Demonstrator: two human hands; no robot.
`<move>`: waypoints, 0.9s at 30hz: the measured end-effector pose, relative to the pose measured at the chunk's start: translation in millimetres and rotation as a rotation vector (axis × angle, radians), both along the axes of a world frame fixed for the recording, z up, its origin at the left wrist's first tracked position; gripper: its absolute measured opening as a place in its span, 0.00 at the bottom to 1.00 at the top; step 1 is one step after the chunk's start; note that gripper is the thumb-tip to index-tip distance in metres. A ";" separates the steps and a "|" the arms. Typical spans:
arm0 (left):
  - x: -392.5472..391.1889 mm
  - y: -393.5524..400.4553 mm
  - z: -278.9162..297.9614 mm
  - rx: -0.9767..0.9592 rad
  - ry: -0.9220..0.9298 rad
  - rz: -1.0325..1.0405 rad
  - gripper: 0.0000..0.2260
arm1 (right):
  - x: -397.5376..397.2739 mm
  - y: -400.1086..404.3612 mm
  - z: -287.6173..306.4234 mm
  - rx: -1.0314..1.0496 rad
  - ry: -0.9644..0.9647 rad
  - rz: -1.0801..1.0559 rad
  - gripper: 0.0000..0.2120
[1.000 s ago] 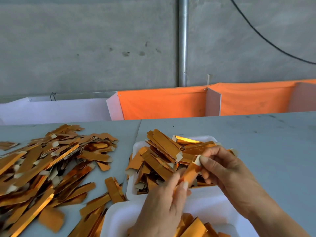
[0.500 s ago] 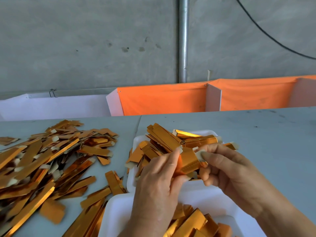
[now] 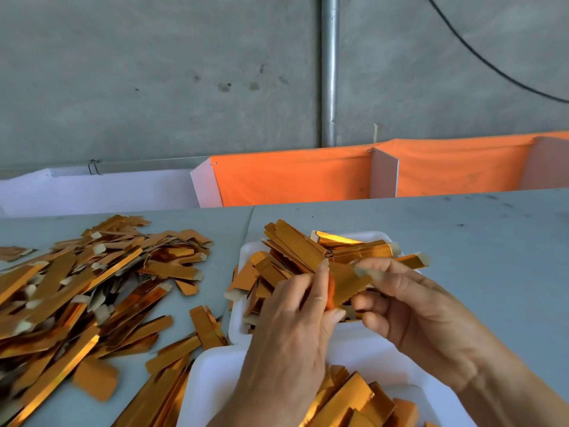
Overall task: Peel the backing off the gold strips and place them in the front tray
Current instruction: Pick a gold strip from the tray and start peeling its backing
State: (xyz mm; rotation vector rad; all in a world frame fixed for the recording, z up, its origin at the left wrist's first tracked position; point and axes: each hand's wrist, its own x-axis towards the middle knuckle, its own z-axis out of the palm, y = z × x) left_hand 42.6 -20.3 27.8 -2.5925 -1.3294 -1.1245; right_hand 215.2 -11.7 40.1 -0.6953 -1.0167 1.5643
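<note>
Pinching gold strip [image 3: 346, 283] between both grips: left hand [image 3: 295, 334], right hand [image 3: 409, 309], above rear tray [image 3: 246, 251]

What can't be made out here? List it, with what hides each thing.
Head view, the only one:
- Front tray: near side cut off by the bottom edge, middle hidden by the left hand.
- Held gold strip: backing hidden by fingers, motion-blurred.
- Rear tray: floor hidden under strips and the right hand.
</note>
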 end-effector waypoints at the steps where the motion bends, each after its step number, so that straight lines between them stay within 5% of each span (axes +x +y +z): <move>1: 0.9 0.2 -2.2 -0.080 -0.052 -0.030 0.29 | -0.5 1.0 -1.2 0.025 -0.011 -0.014 0.18; 5: 2.0 1.7 -8.6 -0.351 -0.212 -0.118 0.28 | -1.0 0.2 -2.4 0.164 -0.194 -0.098 0.09; 11: -4.2 8.6 -15.3 -0.352 -0.245 -0.111 0.28 | 8.6 -3.3 -0.8 0.298 -0.520 -0.150 0.07; 21: -11.1 10.4 -14.4 -0.388 -0.292 -0.156 0.26 | 8.4 -8.0 4.1 0.366 -0.687 -0.074 0.16; 27: -10.9 11.4 -13.0 -0.443 -0.274 -0.219 0.22 | 6.9 -7.6 6.6 0.340 -0.638 -0.046 0.07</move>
